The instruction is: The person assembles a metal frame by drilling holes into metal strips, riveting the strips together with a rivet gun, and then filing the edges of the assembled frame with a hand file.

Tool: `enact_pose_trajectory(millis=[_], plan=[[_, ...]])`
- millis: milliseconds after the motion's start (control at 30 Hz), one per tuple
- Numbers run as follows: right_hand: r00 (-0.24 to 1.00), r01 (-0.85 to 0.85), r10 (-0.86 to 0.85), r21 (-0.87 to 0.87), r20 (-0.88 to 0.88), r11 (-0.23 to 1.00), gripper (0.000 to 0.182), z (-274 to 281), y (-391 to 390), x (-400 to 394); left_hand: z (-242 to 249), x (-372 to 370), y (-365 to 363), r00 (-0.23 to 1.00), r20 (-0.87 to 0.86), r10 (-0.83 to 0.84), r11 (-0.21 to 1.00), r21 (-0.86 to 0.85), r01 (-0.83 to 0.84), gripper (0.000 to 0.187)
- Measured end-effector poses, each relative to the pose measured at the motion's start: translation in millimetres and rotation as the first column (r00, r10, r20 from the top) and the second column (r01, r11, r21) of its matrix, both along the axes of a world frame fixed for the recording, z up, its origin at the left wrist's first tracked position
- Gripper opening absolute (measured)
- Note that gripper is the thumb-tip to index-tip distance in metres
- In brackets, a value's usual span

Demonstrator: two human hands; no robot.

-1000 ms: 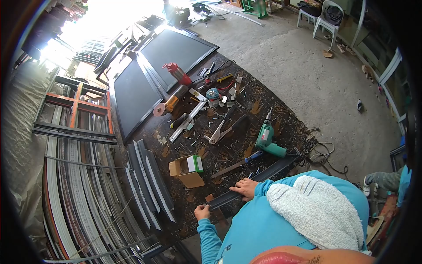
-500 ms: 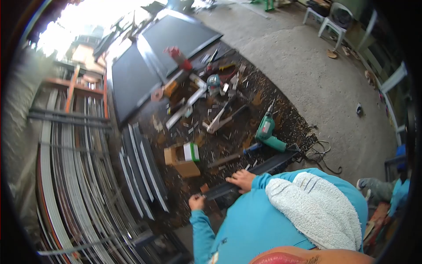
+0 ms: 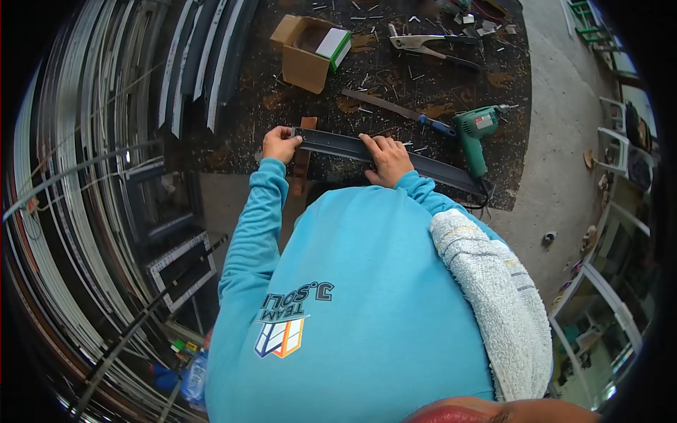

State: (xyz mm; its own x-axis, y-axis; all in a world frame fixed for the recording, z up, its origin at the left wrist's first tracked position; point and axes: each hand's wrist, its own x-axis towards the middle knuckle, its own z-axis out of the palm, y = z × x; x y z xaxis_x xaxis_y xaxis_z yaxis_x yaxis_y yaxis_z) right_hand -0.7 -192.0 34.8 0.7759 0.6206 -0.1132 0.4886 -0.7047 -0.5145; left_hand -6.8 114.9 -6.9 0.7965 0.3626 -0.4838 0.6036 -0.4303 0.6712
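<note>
A long dark grey metal profile (image 3: 444, 171) lies along the near edge of the workbench. At its left end, my left hand (image 3: 281, 145) pinches the tip between thumb and fingers. My right hand (image 3: 389, 159) is laid over the middle of the profile, its fingers bent across the top and the thumb on the near side. Under the left end is a reddish-brown wooden strip (image 3: 301, 166). A green power drill (image 3: 477, 134) lies by the profile's right end. Beyond my right hand is a flat file with a blue handle (image 3: 438, 125).
The dark workbench (image 3: 240, 151) carries metal scraps, an open cardboard box (image 3: 305, 67) and a hand riveter (image 3: 430, 44). More dark profiles (image 3: 204, 63) lie at its left. Long metal bars (image 3: 49, 141) are racked farther left. Concrete floor (image 3: 543, 141) lies to the right.
My view has swung downward, so the bench's near edge and my shirt fill more of it. Both hands stay on the profile, which shows little movement.
</note>
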Motion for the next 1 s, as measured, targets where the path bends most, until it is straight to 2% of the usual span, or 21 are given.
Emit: enact_pose_trajectory(millis=[67,167,200,300,400,500,533,567,600,633,667,700,767,833,900,1000], plan=[[1.000,-0.013,0.013,-0.011,-0.014,1.000,0.082,1,0,-1,13,-2,-5,1.000,0.006,-0.008,1.000,0.018,0.008,0.022],[1.000,-0.003,0.003,0.010,0.019,1.000,0.084,-3,0,-3,5,-3,-2,0.999,0.014,0.031,1.000,0.002,-0.031,0.024],[1.000,-0.016,0.015,-0.026,-0.019,1.000,0.084,0,0,-2,5,-2,-2,0.999,0.003,0.052,0.999,-0.003,-0.052,0.025],[1.000,-0.004,0.004,-0.017,0.006,1.000,0.085,-2,1,-3,6,4,0,0.999,-0.033,-0.018,0.998,0.066,0.021,0.027],[0.999,-0.019,0.017,-0.034,-0.038,0.999,0.084,1,1,-2,11,5,6,0.996,-0.066,-0.064,0.998,0.025,0.066,0.028],[0.998,-0.010,0.013,0.052,-0.056,0.999,0.081,4,-2,1,-5,2,16,0.992,-0.017,-0.122,0.991,0.044,0.123,0.034],[0.993,0.015,0.002,0.141,-0.115,0.990,0.076,1,-7,2,-9,1,18,0.989,0.021,-0.145,0.988,0.053,0.144,0.036],[0.992,0.093,-0.048,0.402,-0.120,0.911,0.072,-7,-15,4,4,4,12,0.984,0.013,-0.177,0.976,0.130,0.173,0.034],[0.981,0.188,-0.188,0.429,-0.044,0.883,0.070,3,-34,13,14,6,8,0.983,0.008,-0.183,0.980,0.083,0.181,0.030],[0.951,0.253,-0.306,0.464,0.041,0.849,0.068,18,-55,26,-6,2,15,0.988,0.033,-0.149,0.987,0.058,0.147,0.026],[0.861,0.429,-0.478,0.255,0.174,0.866,0.075,30,-85,38,-15,1,19,0.991,0.020,-0.132,0.991,0.036,0.131,0.024],[0.747,0.592,-0.578,0.067,0.330,0.803,0.082,37,-115,47,-11,2,16,0.997,0.009,-0.080,0.994,-0.068,0.080,0.025],[0.565,0.825,-0.744,-0.232,0.356,0.516,0.105,8,-159,58,-8,1,15,0.986,0.072,-0.148,0.988,0.060,0.144,0.026],[0.488,0.858,-0.871,-0.151,-0.060,0.491,0.125,-19,-182,76,10,4,8,0.984,0.041,-0.175,0.979,0.112,0.169,0.026],[0.411,0.849,-0.906,-0.319,-0.104,0.422,0.132,-20,-165,79,-1,3,14,0.980,0.035,-0.195,0.973,0.129,0.189,0.028],[0.376,0.883,-0.921,-0.263,-0.101,0.389,0.135,-23,-169,84,4,3,9,0.988,0.036,-0.153,0.985,0.082,0.150,0.029]])
